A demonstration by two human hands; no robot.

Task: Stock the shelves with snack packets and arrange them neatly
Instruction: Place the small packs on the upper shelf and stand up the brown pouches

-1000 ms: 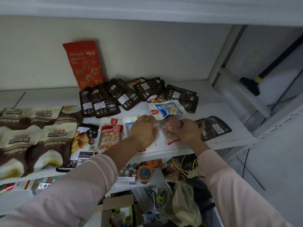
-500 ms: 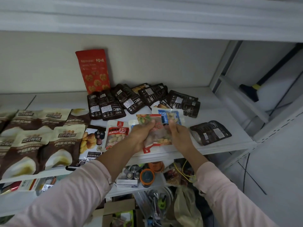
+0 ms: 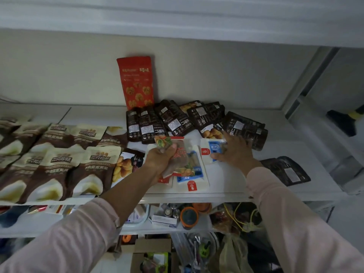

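My left hand (image 3: 158, 159) grips a clear snack packet (image 3: 178, 157) with red print, lifted just above the white shelf (image 3: 226, 192). My right hand (image 3: 235, 151) lies on a white and blue packet (image 3: 211, 149) further right, fingers curled at its edge. Another white and blue packet (image 3: 194, 179) lies flat below the held one. Dark brown packets (image 3: 177, 120) fan out behind both hands. A red bag (image 3: 136, 81) stands upright against the back wall. Brown and cream packets (image 3: 57, 160) overlap in rows at the left.
A lone dark packet (image 3: 285, 170) lies at the shelf's right end. The shelf above (image 3: 177, 18) hangs low overhead. Below the shelf sit jars (image 3: 189, 215), boxes, bags and a cardboard box (image 3: 151, 253). A black tool (image 3: 342, 123) leans at the far right.
My right hand let go of the clear packet and moved right onto the white and blue packet. My left hand keeps the clear packet alone, tilted upright.
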